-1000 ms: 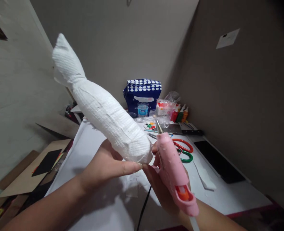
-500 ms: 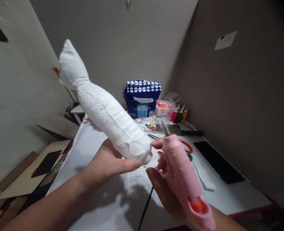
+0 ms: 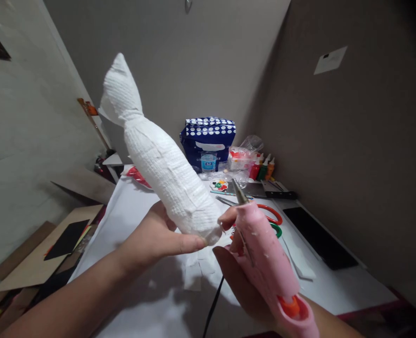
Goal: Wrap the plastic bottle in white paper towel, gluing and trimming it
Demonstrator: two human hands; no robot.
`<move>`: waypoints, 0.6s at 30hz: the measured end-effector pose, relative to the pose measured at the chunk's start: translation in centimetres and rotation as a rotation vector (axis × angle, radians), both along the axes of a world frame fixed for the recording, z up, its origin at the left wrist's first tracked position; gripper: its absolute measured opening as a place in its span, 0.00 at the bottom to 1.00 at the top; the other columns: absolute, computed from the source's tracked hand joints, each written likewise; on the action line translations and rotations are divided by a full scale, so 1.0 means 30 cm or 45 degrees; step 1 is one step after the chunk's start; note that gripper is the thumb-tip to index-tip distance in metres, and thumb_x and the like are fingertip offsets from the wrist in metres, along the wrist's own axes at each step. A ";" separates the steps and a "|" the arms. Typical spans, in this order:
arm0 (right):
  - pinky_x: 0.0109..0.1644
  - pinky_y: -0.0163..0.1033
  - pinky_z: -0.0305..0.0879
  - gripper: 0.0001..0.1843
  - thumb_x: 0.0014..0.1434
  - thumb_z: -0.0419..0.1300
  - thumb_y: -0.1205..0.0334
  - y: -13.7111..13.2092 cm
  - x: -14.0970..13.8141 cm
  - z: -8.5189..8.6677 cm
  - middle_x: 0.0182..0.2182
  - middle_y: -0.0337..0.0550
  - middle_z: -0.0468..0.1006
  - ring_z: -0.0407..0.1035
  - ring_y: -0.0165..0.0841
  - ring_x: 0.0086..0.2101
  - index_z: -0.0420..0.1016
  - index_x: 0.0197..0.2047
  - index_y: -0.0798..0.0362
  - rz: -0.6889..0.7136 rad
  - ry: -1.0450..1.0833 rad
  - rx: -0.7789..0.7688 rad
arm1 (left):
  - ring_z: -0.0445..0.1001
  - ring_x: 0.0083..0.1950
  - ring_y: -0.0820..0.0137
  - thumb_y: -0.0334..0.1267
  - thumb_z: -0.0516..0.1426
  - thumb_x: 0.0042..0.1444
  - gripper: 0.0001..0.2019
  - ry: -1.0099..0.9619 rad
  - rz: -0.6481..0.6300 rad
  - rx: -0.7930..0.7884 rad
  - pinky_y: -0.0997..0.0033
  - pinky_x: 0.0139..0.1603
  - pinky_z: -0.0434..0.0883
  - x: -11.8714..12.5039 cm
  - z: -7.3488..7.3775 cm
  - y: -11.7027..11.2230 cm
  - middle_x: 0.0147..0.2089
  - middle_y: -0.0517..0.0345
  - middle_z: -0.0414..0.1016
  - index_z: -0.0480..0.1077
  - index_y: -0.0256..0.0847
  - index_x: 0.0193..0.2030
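Near its lower right end, my left hand (image 3: 162,234) grips a white fish-shaped form (image 3: 169,173) that looks wrapped in textured paper or cloth. The form is held tilted above the table, its narrow neck and pointed tail end at the upper left. My right hand (image 3: 236,277) is wrapped round a pink hot glue gun (image 3: 267,253), whose metal nozzle (image 3: 239,191) points up and away. The index finger of the right hand is at or very close to the form's lower end; whether they touch I cannot tell. An orange part shows at the gun's back.
On the white table (image 3: 123,234) lie scissors with orange and green handles (image 3: 271,216), a paint palette (image 3: 218,185), a white strip (image 3: 299,260) and a black panel (image 3: 320,237). Behind stand a blue bag (image 3: 208,136) and paint bottles (image 3: 263,168). Cardboard (image 3: 28,263) lies at left.
The white form has swung toward the right, its tail end now more upright. The glue gun has shifted slightly, its nozzle a little farther left. Both hands keep their hold.
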State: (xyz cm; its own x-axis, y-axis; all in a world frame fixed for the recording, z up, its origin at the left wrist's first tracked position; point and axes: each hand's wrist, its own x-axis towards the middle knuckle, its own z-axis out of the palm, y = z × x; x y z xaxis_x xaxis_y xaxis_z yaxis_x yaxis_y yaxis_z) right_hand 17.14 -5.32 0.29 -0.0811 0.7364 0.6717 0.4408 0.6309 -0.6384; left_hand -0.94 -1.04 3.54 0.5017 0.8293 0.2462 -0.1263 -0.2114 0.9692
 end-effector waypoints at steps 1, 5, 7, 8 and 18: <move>0.38 0.45 0.70 0.15 0.56 0.58 0.68 0.003 -0.002 -0.002 0.43 0.48 0.73 0.71 0.46 0.47 0.63 0.46 0.47 0.005 0.000 0.015 | 0.78 0.51 0.62 0.35 0.68 0.49 0.19 0.007 -0.011 0.005 0.72 0.50 0.74 0.000 -0.001 0.001 0.48 0.58 0.81 0.76 0.44 0.49; 0.40 0.46 0.69 0.14 0.54 0.57 0.70 0.022 -0.007 -0.013 0.38 0.44 0.74 0.72 0.42 0.40 0.64 0.44 0.46 0.024 0.044 0.099 | 0.78 0.48 0.62 0.33 0.69 0.47 0.18 0.048 0.049 0.003 0.71 0.48 0.74 -0.003 -0.005 0.003 0.46 0.58 0.81 0.77 0.44 0.47; 0.40 0.45 0.70 0.17 0.53 0.57 0.72 0.028 -0.001 -0.011 0.36 0.43 0.75 0.72 0.41 0.41 0.65 0.44 0.46 0.085 0.051 0.165 | 0.78 0.47 0.61 0.33 0.69 0.47 0.17 0.050 0.056 0.010 0.68 0.48 0.75 -0.006 -0.006 0.005 0.44 0.57 0.81 0.77 0.42 0.45; 0.39 0.45 0.70 0.17 0.52 0.57 0.73 0.028 0.004 -0.007 0.35 0.42 0.75 0.72 0.41 0.41 0.66 0.44 0.46 0.128 0.046 0.180 | 0.78 0.46 0.60 0.34 0.69 0.47 0.16 0.046 0.034 0.019 0.67 0.47 0.75 -0.008 -0.006 0.005 0.42 0.57 0.81 0.77 0.42 0.44; 0.36 0.47 0.71 0.20 0.54 0.60 0.68 0.012 0.026 0.006 0.32 0.42 0.76 0.74 0.42 0.37 0.67 0.50 0.45 0.093 -0.034 0.127 | 0.78 0.48 0.52 0.38 0.69 0.44 0.20 0.050 0.109 -0.003 0.61 0.47 0.76 -0.010 0.012 0.004 0.45 0.50 0.82 0.77 0.38 0.46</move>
